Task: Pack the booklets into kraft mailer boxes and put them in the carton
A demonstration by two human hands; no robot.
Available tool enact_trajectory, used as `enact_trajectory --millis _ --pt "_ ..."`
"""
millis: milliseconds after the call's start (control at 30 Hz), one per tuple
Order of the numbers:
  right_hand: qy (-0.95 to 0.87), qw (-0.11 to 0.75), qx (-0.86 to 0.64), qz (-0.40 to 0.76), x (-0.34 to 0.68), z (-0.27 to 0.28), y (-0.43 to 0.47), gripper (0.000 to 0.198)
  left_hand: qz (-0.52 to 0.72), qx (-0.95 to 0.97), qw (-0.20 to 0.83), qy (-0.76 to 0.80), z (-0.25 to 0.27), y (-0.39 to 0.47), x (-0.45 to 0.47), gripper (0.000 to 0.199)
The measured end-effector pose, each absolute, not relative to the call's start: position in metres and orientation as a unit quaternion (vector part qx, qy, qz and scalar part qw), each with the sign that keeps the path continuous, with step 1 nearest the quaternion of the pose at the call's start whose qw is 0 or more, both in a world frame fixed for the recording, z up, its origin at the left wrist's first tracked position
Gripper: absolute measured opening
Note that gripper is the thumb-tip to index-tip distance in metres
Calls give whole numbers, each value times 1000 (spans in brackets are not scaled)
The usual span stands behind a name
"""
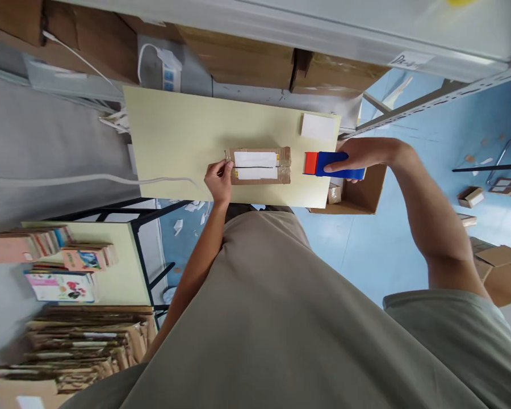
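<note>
Cardboard parcel (pixel 258 173), white-labelled, flat on table (pixel 174 125); left end pinched in left hand (pixel 220 179). Tape dispenser (pixel 322 161), blue and red: clamped in right hand (pixel 356 152), spanning table's right edge. Judged risks: parcel swivelling, steadied at one end only; dispenser, if grip slackens, dropping toward open carton (pixel 372 193); white paper (pixel 318 126) nearby, liable to nudging.

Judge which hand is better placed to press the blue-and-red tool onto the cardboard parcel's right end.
Probably the right hand: it grips the blue-and-red tool, likely a tape dispenser, just off the cardboard parcel's right end, red tip facing it. The left hand is at the opposite end.
</note>
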State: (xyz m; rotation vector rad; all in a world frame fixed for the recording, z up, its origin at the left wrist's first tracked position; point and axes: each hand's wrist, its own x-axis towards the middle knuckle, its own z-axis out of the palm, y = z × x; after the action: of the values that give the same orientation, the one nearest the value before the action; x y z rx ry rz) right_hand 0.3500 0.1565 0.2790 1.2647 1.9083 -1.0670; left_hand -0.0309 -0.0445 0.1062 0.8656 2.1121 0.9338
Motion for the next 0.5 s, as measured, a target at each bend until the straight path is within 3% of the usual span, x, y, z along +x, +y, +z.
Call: enact_trajectory --millis 367,500 --pt "743 372 461 -313 339 226 136 79 330 360 262 832 108 -46 -22 20" --pt "743 341 490 -302 329 211 122 75 332 362 258 832 108 -46 -22 20"
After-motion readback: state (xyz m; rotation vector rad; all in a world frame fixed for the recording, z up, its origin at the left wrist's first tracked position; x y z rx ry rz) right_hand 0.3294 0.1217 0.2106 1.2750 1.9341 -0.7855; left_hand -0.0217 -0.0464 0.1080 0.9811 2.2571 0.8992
